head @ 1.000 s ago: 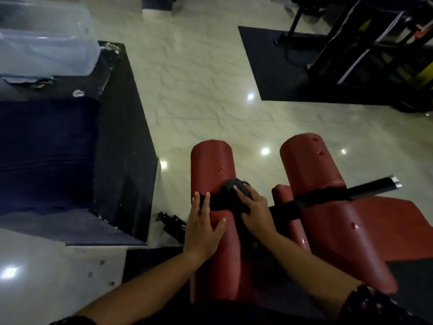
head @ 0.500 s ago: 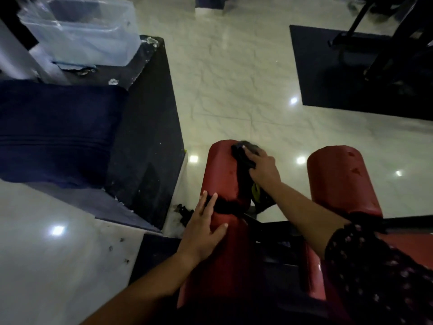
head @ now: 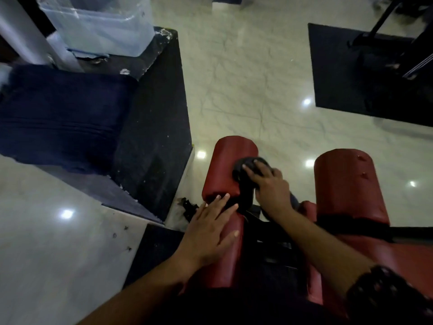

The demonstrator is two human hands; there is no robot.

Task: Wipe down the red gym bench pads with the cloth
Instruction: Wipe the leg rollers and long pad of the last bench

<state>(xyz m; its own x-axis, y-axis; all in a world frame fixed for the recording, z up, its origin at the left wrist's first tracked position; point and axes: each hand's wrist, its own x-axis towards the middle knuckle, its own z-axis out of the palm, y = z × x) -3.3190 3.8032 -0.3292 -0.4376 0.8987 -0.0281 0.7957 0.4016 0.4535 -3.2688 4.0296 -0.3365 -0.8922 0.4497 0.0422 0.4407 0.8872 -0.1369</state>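
Note:
Two red bench pads stand side by side below me. On the left red pad (head: 230, 158) my right hand (head: 271, 186) presses a dark bunched cloth (head: 246, 168) against the pad's upper right side, fingers curled over the cloth. My left hand (head: 210, 228) lies flat on the same pad lower down, fingers straight, across a black strap (head: 244, 204) that wraps the pad. The right red pad (head: 346, 186) is untouched, with small tears in its cover.
A black raised platform (head: 152, 127) with a dark blue mat (head: 58, 118) and a clear plastic bin (head: 100, 22) lies left of the pads. A black floor mat (head: 365, 73) with machine frames sits far right. Glossy marble floor (head: 246, 85) lies ahead.
My right hand slid the cloth from the pad's middle up to its far end, then part of the way back down. My left hand stayed flat on the pad. The view shifted left.

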